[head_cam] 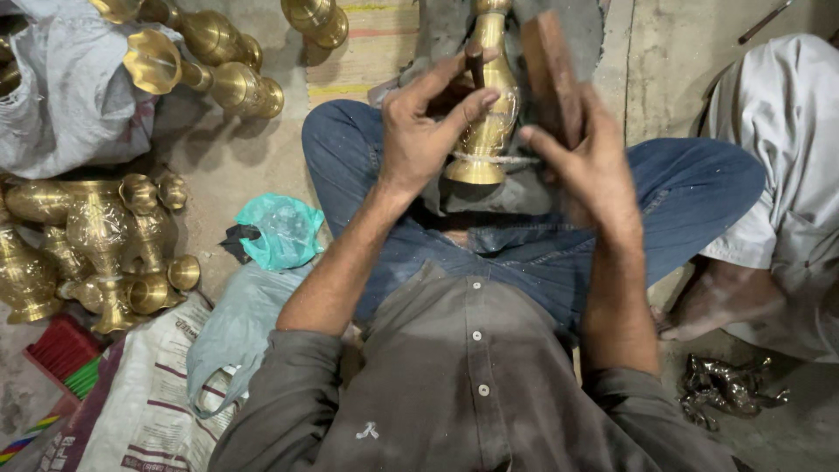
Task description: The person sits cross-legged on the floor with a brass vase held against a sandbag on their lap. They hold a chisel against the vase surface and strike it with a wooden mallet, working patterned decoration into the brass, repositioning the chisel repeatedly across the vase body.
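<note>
The brass vase (488,114) is lying across the seated person's lap, foot toward the body and neck pointing away, and everything is turning around it. The left hand (421,131) is sitting just left of the vase, fingers curled in, pinching a short dark punch (474,65) between thumb and fingertips with the tool standing against the vase's upper body. The right hand (587,162) is hovering just right of the vase, closing firmly around a wooden mallet (551,74) whose long block is rising above the vase's shoulder. Under the vase a grey cloth (489,197) is padding the lap, touching the foot. Well to the left of the vase a heap of finished brass vessels (105,249) is crowding the floor, with a teal plastic bag (280,229) lying between that heap and the vase. More brass pieces (210,57) are lying beyond, up to the left. To the right of the vase another person's pale-clothed leg (773,149) is resting on the floor.
</note>
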Available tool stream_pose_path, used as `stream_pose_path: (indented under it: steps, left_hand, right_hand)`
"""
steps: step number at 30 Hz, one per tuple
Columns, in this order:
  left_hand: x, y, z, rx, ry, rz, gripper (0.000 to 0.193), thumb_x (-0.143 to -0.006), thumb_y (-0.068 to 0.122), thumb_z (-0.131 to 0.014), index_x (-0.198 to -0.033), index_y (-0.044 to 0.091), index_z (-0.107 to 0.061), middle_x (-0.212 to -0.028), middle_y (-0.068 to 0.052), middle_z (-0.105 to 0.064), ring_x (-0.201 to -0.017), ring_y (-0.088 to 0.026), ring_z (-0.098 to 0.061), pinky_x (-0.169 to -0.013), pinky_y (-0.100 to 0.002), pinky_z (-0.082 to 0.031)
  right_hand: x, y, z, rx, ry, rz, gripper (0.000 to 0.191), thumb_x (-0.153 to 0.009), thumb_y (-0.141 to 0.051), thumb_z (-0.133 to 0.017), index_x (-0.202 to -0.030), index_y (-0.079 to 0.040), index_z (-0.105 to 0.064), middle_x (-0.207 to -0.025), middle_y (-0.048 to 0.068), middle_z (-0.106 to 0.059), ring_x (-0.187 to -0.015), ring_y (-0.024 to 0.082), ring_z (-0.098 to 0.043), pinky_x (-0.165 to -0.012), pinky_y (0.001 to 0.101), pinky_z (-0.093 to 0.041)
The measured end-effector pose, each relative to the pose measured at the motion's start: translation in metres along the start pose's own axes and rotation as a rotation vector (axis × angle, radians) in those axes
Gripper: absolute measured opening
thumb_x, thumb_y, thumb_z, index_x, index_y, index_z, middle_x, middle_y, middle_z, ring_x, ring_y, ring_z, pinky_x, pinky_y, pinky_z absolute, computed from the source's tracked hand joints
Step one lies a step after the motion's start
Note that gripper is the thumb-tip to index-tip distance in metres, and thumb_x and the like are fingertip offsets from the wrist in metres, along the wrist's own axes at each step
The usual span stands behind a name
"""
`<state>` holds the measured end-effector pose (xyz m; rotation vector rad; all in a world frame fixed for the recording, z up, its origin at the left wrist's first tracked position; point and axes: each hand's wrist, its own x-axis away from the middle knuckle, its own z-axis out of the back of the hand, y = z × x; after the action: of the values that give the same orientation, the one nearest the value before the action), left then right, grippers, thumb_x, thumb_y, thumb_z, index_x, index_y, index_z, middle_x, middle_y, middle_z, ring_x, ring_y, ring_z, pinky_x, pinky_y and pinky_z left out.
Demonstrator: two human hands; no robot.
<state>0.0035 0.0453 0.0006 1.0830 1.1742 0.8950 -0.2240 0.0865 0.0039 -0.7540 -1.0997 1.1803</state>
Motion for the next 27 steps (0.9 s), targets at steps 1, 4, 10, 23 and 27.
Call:
stream_pose_path:
  steps: [1,4,10,23,27]
  left_hand:
    - [-0.001,0.000,0.000,0.018,-0.005,0.006,0.038,-0.102,0.011,-0.080,-0.137,0.011,-0.068,-0.115,-0.006,-0.079,-0.103,-0.013,-0.078,-0.092,-0.029,-0.067]
    - [-0.002,0.000,0.000,-0.002,-0.010,-0.018,0.037,-0.102,0.011,-0.080,-0.137,0.011,-0.068,-0.119,-0.006,-0.078,-0.105,-0.012,-0.079,-0.093,-0.029,-0.068]
    - [0.000,-0.008,-0.002,-0.110,0.009,-0.079,0.040,-0.099,0.015,-0.083,-0.135,0.009,-0.068,-0.120,-0.008,-0.079,-0.103,-0.013,-0.079,-0.092,-0.028,-0.067]
    - [0.006,-0.026,-0.007,-0.191,0.037,-0.188,0.031,-0.098,0.010,-0.080,-0.127,0.007,-0.070,-0.114,-0.008,-0.078,-0.100,-0.017,-0.080,-0.088,-0.030,-0.068]
    - [0.005,-0.026,-0.008,-0.162,0.023,-0.172,0.031,-0.099,0.011,-0.080,-0.128,0.008,-0.069,-0.110,-0.005,-0.078,-0.097,-0.015,-0.081,-0.087,-0.030,-0.065]
  right_hand:
    - [0.000,0.000,0.005,0.161,0.047,0.106,0.048,-0.097,-0.016,-0.086,-0.128,0.000,-0.052,-0.107,0.012,-0.069,-0.085,0.020,-0.071,-0.065,0.0308,-0.060]
    - [-0.003,-0.004,0.019,0.478,0.131,0.344,0.046,-0.100,-0.011,-0.086,-0.127,0.000,-0.051,-0.109,0.020,-0.070,-0.093,0.029,-0.071,-0.078,0.0394,-0.059]
    - [-0.011,-0.033,0.044,0.745,0.174,0.675,0.044,-0.089,0.001,-0.077,-0.128,-0.001,-0.056,-0.114,0.018,-0.067,-0.106,0.033,-0.070,-0.094,0.0459,-0.058]
    - [-0.021,-0.078,0.058,1.307,0.333,0.922,0.031,-0.093,-0.017,-0.082,-0.118,-0.009,-0.066,-0.098,0.007,-0.064,-0.088,0.022,-0.062,-0.080,0.0372,-0.048]
    - [-0.017,-0.083,0.067,1.322,0.303,0.884,0.025,-0.095,-0.018,-0.081,-0.114,-0.009,-0.068,-0.093,0.006,-0.065,-0.083,0.020,-0.063,-0.076,0.0344,-0.049]
